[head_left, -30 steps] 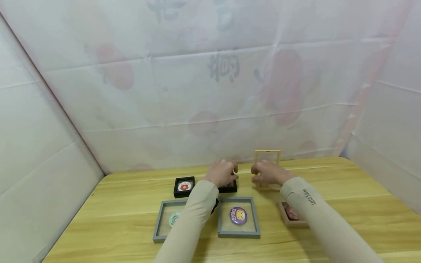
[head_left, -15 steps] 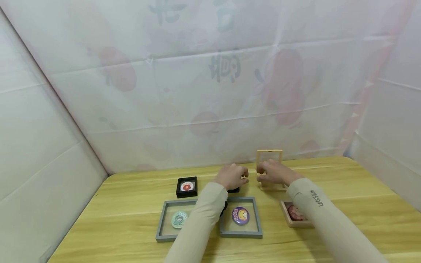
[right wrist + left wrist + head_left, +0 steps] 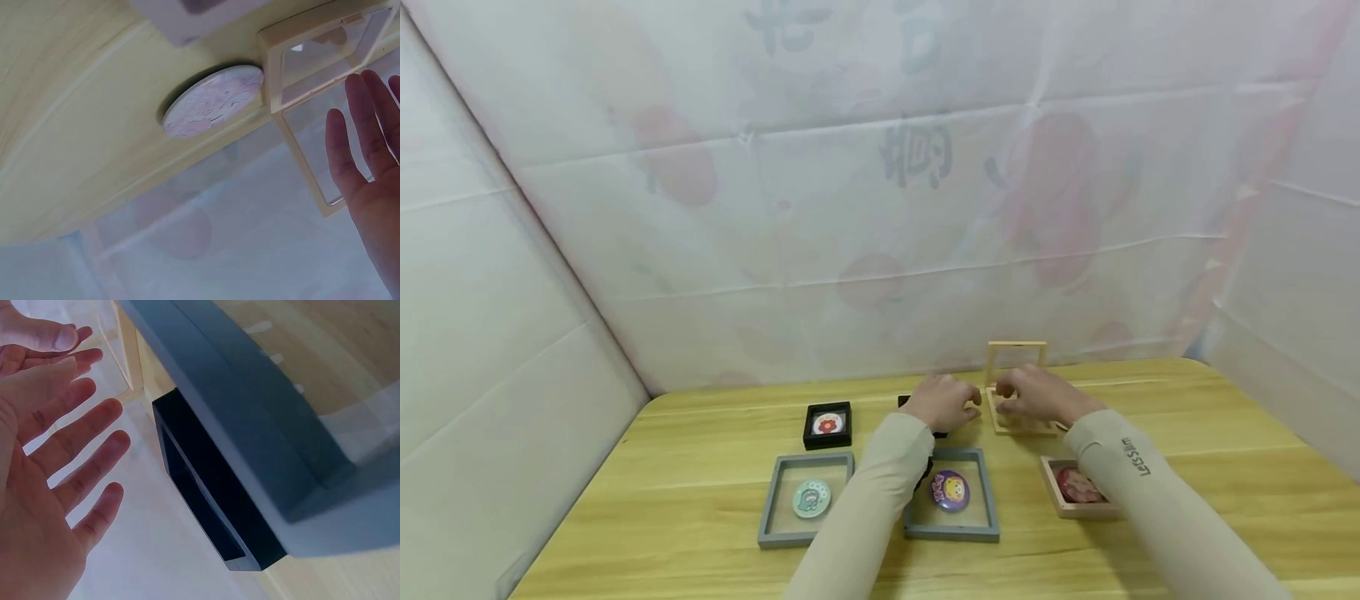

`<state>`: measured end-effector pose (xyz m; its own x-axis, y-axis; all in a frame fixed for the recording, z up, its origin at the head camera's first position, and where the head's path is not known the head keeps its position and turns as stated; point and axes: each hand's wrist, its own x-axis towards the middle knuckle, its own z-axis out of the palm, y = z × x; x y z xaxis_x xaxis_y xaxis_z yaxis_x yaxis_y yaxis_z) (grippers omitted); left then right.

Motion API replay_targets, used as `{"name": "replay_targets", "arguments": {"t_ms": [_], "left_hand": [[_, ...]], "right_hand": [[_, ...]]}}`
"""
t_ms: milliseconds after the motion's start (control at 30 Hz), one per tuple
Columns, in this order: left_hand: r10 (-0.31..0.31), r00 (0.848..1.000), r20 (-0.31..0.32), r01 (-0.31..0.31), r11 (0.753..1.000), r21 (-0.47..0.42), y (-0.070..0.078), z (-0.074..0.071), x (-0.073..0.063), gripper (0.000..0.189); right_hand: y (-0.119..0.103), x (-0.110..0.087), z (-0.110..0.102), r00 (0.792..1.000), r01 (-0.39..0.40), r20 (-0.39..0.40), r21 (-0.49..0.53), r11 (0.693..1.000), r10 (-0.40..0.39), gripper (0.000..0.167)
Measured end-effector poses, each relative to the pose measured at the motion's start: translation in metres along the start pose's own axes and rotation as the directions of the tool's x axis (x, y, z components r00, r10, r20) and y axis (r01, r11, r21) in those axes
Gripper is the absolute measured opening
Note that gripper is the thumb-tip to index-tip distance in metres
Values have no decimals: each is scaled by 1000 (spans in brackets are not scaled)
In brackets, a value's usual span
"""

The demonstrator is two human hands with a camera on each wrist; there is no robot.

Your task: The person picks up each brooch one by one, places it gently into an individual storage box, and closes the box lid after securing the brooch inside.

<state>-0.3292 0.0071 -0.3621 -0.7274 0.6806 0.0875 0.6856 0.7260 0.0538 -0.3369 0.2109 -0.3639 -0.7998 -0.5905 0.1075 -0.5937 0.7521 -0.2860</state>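
Observation:
A light wooden display frame (image 3: 1028, 432) stands unfolded at the back, its lid (image 3: 1017, 343) upright against the cloth wall. My right hand (image 3: 1039, 394) is over its base with fingers extended; whether the fingertips touch it, I cannot tell. To the left of the frame hovers my left hand (image 3: 943, 402), its fingers spread and loosely bent, with nothing seen in them. Below it is a black frame (image 3: 212, 487), partly covered by the hand in the head view. A pale pink round badge (image 3: 215, 103) lies on the table beside the wooden frame.
Two grey frames with a green badge (image 3: 812, 498) and a purple badge (image 3: 951, 491) lie in front. A small black frame (image 3: 827, 425) with a flower badge is at left. A pinkish frame (image 3: 1060, 500) with a red badge sits under the right forearm.
My left hand has moved right, from over the black frame toward the wooden frame. The right hand has shifted slightly right over the wooden frame's base. The head view has turned a little.

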Motion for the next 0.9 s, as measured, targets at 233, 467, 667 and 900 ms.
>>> {"name": "replay_targets", "arguments": {"t_ms": [233,467,667,900], "left_hand": [[-37,997,60,37,999,7,0,7,2,27],[-29,992,125,29,1000,-3,6,9,3,27],[-69,972,223,73,997,-11,10,8,-3,39],[-122,942,312,123,992,19,17,6,-4,46]], "right_hand": [[1,-6,-2,1000,-17,3,-2,1000,17,22],[2,-7,-4,998,-54,10,-17,998,54,22],[2,-8,-1,996,-81,33,7,997,81,21],[2,-8,-1,997,-67,31,8,998,66,21]]}}
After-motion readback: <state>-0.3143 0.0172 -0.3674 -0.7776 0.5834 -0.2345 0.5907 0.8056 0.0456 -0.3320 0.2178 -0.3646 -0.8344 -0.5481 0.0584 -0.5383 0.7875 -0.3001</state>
